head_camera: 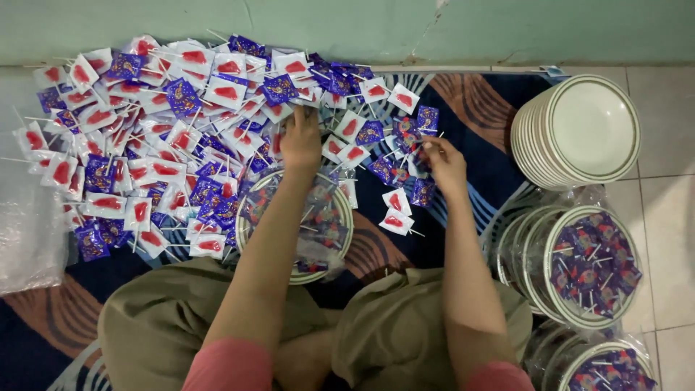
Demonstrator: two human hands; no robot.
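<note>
Left hand [300, 141] rested, fingers curled, on the heap of small white-and-blue plastic-wrapped stick lollipops [156, 137] beyond the wrapped round plate [346, 217]. Right hand [443, 161] pinched one beside the heap. They looked light, crinkly, slippery; best gripped by the stick.

A big heap of small wrapped lollipops [159, 137] lies on the patterned mat, near the green wall. Each packet is a flat square on a thin white stick. Many packets are white with a red shape in the middle; the others are dark blue-purple with small coloured marks. More such packets [394, 206] lie scattered between the two forearms.

In front of the person, a plate wrapped in clear plastic [318, 224] holds purple packets. At the right, another plastic-wrapped plate [590, 264] holds purple packets with white sticks, and one more [608, 366] shows at the lower corner. A clear plastic bag [29, 239] lies at the left edge.
</note>
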